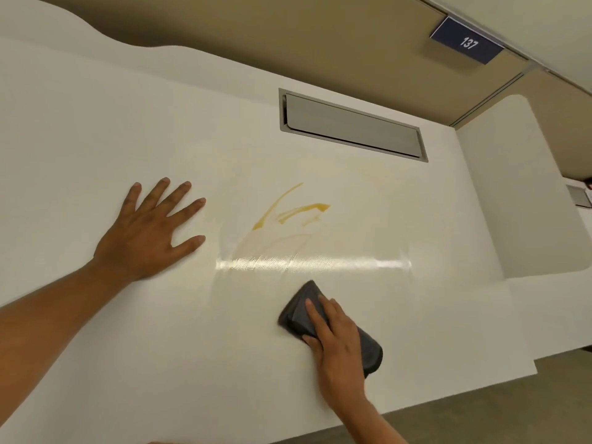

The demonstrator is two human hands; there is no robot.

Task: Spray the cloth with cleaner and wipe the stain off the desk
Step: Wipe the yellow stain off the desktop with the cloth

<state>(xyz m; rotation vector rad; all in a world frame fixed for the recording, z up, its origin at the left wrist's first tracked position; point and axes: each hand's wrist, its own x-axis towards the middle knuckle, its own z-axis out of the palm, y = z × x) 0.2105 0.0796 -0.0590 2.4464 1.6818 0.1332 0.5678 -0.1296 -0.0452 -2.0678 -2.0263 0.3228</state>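
Left hand (pixel 150 232) lies flat on the white desk (pixel 96 139), palm down, fingers spread wide and holding nothing; it reads as a brace. Right hand (pixel 336 341) presses a folded dark cloth (pixel 301 312) against the desktop near the front edge, fingers extended along the top of the cloth, thumb at its near side, pinning it rather than clenching it.

Stain (pixel 288 209): yellow-orange streaks, sitting between the left hand and the grey cable hatch (pixel 352 126), well forward of the cloth. Fainter yellowish arcs curve below the main streaks, and a glossy wet-looking band (pixel 314 262) runs across the surface between stain and cloth. No spray bottle in view. A numbered sign (pixel 467 43) hangs on the partition behind.

Judgement: wiping under way, stain only partly lifted.

Risks:
- Loaded cloth may drag pigment outward and widen the smear instead of lifting it; a fresh fold would help.
- Flat-finger pressure could let the cloth slip out or bunch.
- A long stroke could push residue into the hatch seam.
- The left fingertips lie near the stain and could pick up residue.
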